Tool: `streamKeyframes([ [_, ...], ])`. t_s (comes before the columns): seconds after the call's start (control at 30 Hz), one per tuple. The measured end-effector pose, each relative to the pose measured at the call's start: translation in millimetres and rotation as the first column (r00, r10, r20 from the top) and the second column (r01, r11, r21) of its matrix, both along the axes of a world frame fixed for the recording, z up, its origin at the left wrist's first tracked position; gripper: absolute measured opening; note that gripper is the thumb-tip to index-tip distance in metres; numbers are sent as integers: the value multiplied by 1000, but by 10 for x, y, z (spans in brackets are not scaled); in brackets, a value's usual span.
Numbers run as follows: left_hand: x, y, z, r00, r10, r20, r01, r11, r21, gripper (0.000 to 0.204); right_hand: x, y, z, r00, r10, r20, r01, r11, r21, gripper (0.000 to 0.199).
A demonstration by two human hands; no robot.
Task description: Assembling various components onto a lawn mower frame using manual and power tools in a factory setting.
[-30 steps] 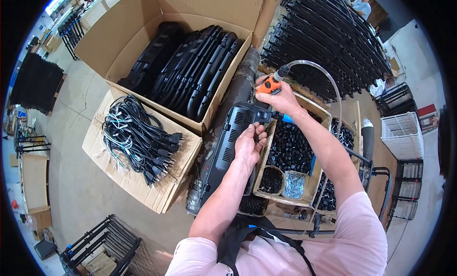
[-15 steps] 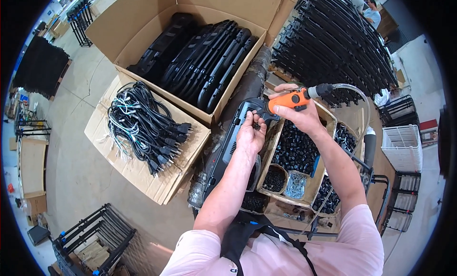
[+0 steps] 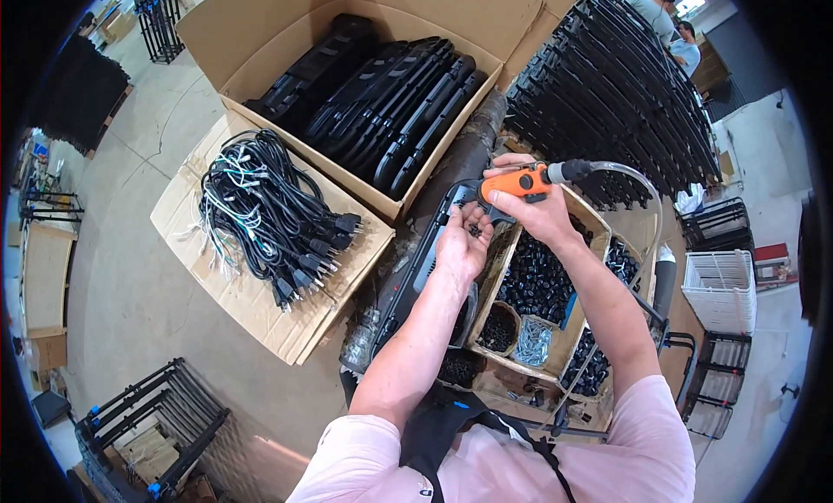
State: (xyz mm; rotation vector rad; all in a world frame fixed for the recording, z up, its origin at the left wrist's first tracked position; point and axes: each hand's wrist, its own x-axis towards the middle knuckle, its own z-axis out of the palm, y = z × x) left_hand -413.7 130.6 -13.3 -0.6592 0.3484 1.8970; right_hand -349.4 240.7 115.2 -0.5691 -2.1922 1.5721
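Note:
My right hand [image 3: 545, 215] is wrapped round an orange air screwdriver [image 3: 519, 184]. A clear hose runs from the tool's grey-black rear end. The tool's front points down at the far end of a long black plastic housing [image 3: 406, 297]; its tip is hidden. My left hand [image 3: 462, 250] is beside it, palm up and fingers curled around several small dark screws [image 3: 475, 231]. Its fingertips are close to the housing and the tool's front. The housing lies on a worn, wrapped padded support [image 3: 473, 147], partly covered by my left forearm.
Right of my hands, a parts tray [image 3: 564, 347] holds black plastic pieces, dark screws and silver screws [image 3: 533, 342]. Bundled black power cords [image 3: 269, 217] lie on cardboard at left. Behind stands an open carton [image 3: 401, 210] of black housings. Stacked black frames [image 3: 607, 95] and two people are farther back.
The view has shifted slightly. My right hand and the screwdriver remain at the housing's far end, and my left hand still cups the screws beside them.

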Motion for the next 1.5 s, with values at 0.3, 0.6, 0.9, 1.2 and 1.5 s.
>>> streamKeyframes([
  [0.3, 239, -309, -35, 990, -135, -29, 135, 991, 3, 35, -267, 20, -206, 997, 7, 73, -10, 999, 46, 55],
  [0.6, 437, -487, 86, 975, -222, -19, 223, 975, 25, 35, -407, -3, -351, 996, 54, 70, -67, 978, 199, 31],
  [0.9, 883, -853, 88, 918, -385, -97, 385, 923, -19, 34, -396, -8, -362, 996, 59, 61, -67, 987, 143, 31],
  [1.2, 985, -1161, 112, 886, -440, -142, 436, 898, -60, 33, -378, 37, -339, 989, 80, 127, -99, 982, 159, 36],
  [1.5, 914, -1504, 193, 859, -464, -217, 447, 886, -125, 33, -401, -90, -375, 999, 13, 36, -16, 995, 102, 36],
])
